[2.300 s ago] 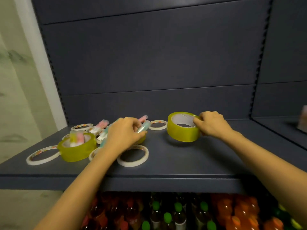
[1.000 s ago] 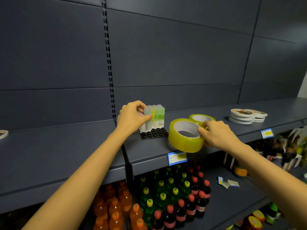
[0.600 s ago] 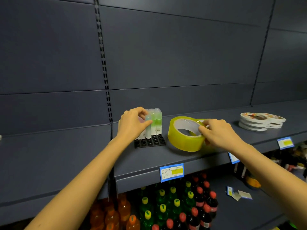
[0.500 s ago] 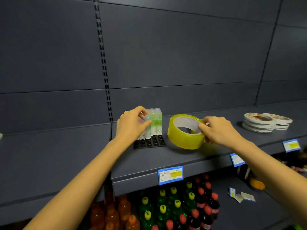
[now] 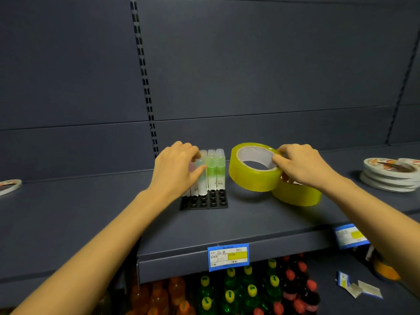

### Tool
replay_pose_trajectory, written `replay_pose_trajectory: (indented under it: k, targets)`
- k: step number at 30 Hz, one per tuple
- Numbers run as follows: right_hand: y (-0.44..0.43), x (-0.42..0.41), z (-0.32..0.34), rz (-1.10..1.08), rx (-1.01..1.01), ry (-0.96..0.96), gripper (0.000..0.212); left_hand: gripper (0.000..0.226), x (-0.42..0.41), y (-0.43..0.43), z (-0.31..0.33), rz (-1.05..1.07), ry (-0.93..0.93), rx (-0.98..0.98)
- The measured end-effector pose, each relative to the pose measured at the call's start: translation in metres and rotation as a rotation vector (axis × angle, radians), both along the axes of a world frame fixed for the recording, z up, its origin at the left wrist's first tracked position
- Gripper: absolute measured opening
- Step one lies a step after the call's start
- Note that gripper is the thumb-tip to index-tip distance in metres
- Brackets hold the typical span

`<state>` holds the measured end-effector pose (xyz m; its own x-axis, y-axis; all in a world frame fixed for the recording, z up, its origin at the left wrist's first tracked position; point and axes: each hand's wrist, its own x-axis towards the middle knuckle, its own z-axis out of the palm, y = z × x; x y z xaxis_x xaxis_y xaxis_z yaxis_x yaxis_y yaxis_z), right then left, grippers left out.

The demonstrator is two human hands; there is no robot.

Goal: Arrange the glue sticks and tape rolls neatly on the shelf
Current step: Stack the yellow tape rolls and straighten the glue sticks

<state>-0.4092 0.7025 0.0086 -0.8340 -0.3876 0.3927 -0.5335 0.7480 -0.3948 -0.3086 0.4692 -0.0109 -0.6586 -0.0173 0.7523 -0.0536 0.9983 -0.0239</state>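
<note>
My left hand (image 5: 176,169) pinches a pale blue-capped glue stick (image 5: 201,176) standing upright at the black holder tray (image 5: 204,202), beside several green-capped glue sticks (image 5: 216,171). My right hand (image 5: 300,165) grips the rim of a wide yellow tape roll (image 5: 252,170), held tilted and leaning over a second yellow tape roll (image 5: 297,193) that lies flat on the dark shelf (image 5: 238,221). The fingers of my left hand hide the glue sticks further left in the tray.
A stack of thin white tape rolls (image 5: 386,176) sits at the right of the shelf. One thin white roll (image 5: 9,186) lies at the far left edge. Blue price labels (image 5: 228,256) hang on the shelf front. Bottles (image 5: 238,292) fill the shelf below.
The view has swung from the left shelf bay to this one. My left hand has brought a glue stick to the tray; my right hand has carried the yellow roll onto the second roll.
</note>
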Motion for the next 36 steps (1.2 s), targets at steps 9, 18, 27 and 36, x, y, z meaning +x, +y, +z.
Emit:
replay_pose_trajectory:
  k: [9, 18, 27, 36]
  targets:
    - [0.007, -0.023, 0.000, 0.070, 0.004, 0.021, 0.029, 0.025, -0.011, 0.008, 0.002, -0.019, -0.042, 0.234]
    - [0.003, -0.037, 0.005, 0.139, 0.015, 0.008, 0.030, 0.017, -0.007, 0.019, -0.005, 0.116, -0.040, -0.145]
    - [0.026, -0.053, 0.008, 0.117, 0.038, 0.021, 0.034, 0.029, -0.022, 0.036, 0.022, 0.186, -0.043, -0.231]
    - [0.091, -0.083, 0.010, 0.139, 0.104, -0.055, 0.036, 0.030, -0.058, 0.107, 0.015, 0.190, -0.003, -0.054]
